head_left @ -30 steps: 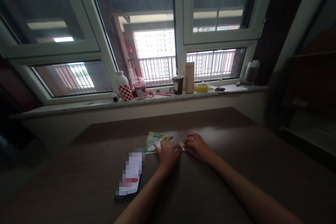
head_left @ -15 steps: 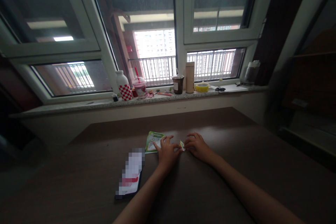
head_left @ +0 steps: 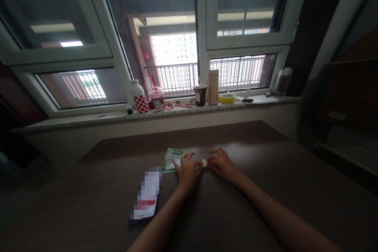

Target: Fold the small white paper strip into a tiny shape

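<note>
Between my two hands, just above or on the brown table (head_left: pixel 254 212), is a small white piece with green and yellow print (head_left: pixel 204 162), like a scrap of paper or packaging. My left hand (head_left: pixel 189 170) pinches its left side between thumb and forefinger, the other fingers spread. At its right side, the thumb and fingertips of my right hand (head_left: pixel 222 165) close on it, partly hiding it. A flat green and white printed packet (head_left: pixel 171 164) lies just beyond and left of my left hand, partly covered by its fingers.
Left of my left forearm lies a phone (head_left: pixel 149 195) with a blurred-out screen. Along the windowsill (head_left: pixel 177 112) stand a checkered bottle (head_left: pixel 141 102), a pink drink cup (head_left: pixel 157 100), a dark drink cup (head_left: pixel 200 96), a tan flask (head_left: pixel 213 86), yellow tape (head_left: pixel 227 99) and scissors (head_left: pixel 247 100).
The fingers of my right hand have shifted slightly, and less of the small printed piece shows between the hands. My left hand, the packet and the phone stay in place.
</note>
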A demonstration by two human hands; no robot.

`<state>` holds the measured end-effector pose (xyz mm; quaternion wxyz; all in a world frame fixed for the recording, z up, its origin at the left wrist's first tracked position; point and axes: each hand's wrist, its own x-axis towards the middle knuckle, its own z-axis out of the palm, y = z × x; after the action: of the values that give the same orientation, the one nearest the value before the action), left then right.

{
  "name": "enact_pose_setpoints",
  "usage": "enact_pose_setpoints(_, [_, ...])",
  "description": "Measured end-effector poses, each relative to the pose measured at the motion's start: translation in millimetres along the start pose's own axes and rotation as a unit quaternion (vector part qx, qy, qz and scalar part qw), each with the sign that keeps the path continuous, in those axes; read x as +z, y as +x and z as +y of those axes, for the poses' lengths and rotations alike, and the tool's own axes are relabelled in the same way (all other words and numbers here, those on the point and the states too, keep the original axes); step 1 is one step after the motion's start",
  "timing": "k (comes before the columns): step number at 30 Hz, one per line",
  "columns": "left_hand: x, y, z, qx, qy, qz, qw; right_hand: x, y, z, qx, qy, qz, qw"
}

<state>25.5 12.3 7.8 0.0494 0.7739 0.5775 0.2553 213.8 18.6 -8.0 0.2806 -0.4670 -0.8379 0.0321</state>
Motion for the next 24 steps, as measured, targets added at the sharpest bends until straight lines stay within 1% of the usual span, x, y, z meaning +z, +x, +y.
enact_pose_setpoints(3, [0.0, 1, -1, 0.000, -0.004, -0.003, 1.000, 1, 1, -4, 0.016, -0.009, 0.003, 1.000])
enact_pose_setpoints(6, [0.0, 3, 0, -0.015, -0.006, -0.008, 1.000, 3, 2, -7, 0.051, -0.008, 0.004, 0.999])
enact_pose_setpoints(11, [-0.3, 6, 4, -0.049, -0.010, -0.022, 0.999, 7, 5, -7, 0.118, 0.021, -0.004, 0.993])
enact_pose_setpoints(16, [2.2, 7, 5, -0.071, -0.007, -0.040, 0.997, 9, 8, -9, 0.166, 0.041, -0.014, 0.985])
enact_pose_setpoints(20, [6.2, 7, 5, -0.069, -0.008, -0.028, 0.997, 10, 9, -12, 0.190, 0.035, -0.010, 0.981])
enact_pose_setpoints(24, [5.7, 5, 7, -0.063, -0.018, -0.014, 0.998, 12, 9, -11, 0.198, 0.024, -0.007, 0.980])
